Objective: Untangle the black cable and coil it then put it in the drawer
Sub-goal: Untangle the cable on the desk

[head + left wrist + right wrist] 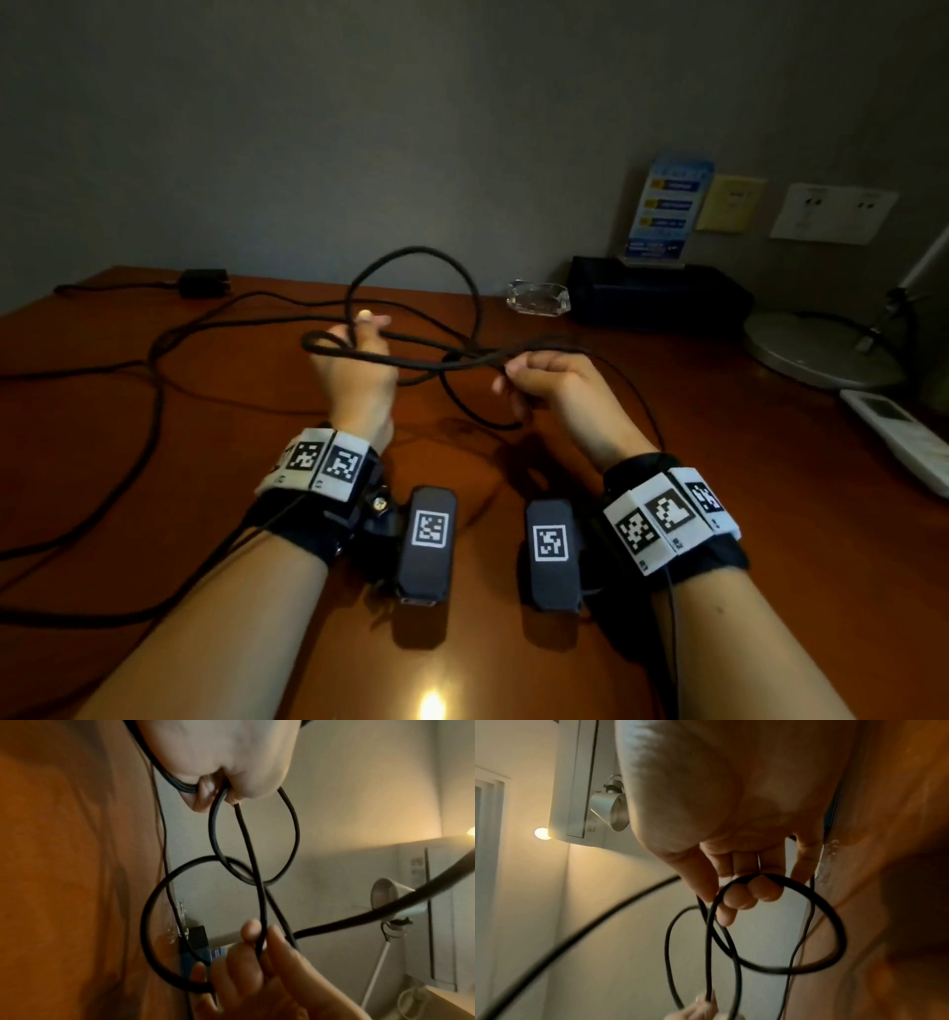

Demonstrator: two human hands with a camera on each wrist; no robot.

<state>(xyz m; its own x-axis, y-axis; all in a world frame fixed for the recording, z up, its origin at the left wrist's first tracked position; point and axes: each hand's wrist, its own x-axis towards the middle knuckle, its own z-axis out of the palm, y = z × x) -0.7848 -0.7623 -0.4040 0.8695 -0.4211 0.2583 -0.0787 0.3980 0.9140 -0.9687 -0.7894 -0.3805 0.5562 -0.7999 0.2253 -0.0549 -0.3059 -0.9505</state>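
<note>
Closest to the lens, low in the frame, two forearms reach forward over the wooden surface (770,462), each banded with a marker-printed wrist strap and a small black camera pod. Up at centre frame, the black cable (452,360) is lifted clear of the surface and strung between both hands, and that looks deliberate: held in the air, its crossings hang open where they can be read. The left hand (354,360) stands with wrist upright at centre-left, fingers curled round gathered strands, thumb on top; one tall loop rises above it toward the wall, and a flatter loop pokes out to its left. The right hand (554,380), centre-right, knuckles up, has its grip closed in a pinch on the strands, with a loop draped over the fingertips (741,896) in the right wrist view. Between the hands the strands cross in a loose knot. My read: still untangling, coiling not begun. The rest of the cable trails down onto the surface and off toward the left edge. No drawer is in sight. At the right of the frame sit a lamp base (811,349) and a white remote (904,437).
</note>
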